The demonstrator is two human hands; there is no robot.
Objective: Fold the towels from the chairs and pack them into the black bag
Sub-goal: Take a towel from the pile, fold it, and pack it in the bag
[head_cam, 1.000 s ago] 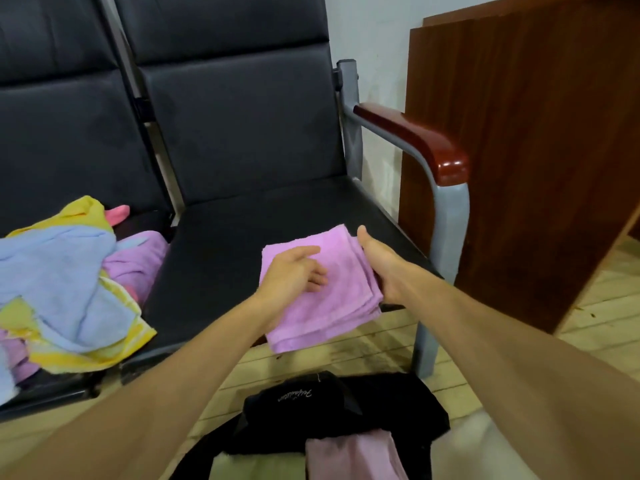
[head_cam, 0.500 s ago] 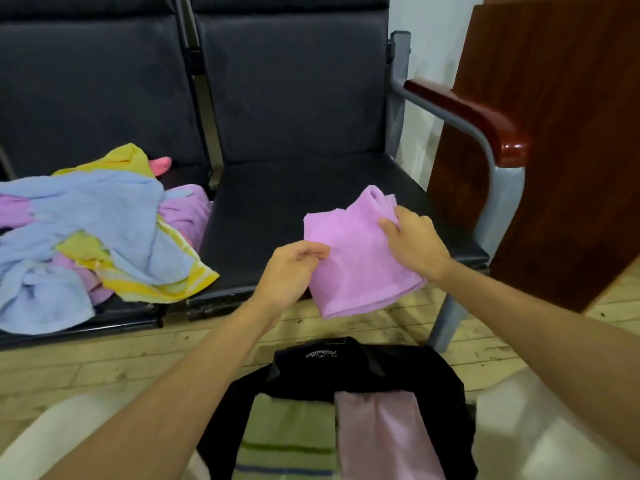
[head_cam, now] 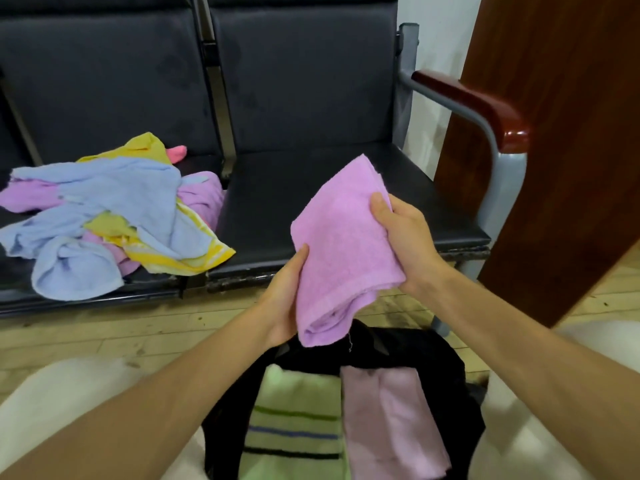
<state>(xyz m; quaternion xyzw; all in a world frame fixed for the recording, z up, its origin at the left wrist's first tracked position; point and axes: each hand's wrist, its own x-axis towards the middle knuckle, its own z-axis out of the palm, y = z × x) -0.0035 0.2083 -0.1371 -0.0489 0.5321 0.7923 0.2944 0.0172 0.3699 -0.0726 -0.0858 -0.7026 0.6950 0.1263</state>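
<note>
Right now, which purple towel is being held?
The folded purple towel held by left hand and right hand over the black bag; another lies in the bag, others crumpled on the chair.

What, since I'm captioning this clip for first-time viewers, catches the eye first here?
The folded pink towel stands out at centre, gripped by the left hand and right hand over the open black bag, which already holds a striped green towel and a paler pink towel. Next comes the jumbled pile of towels, blue, yellow and purple, on the left chair seat.
</note>
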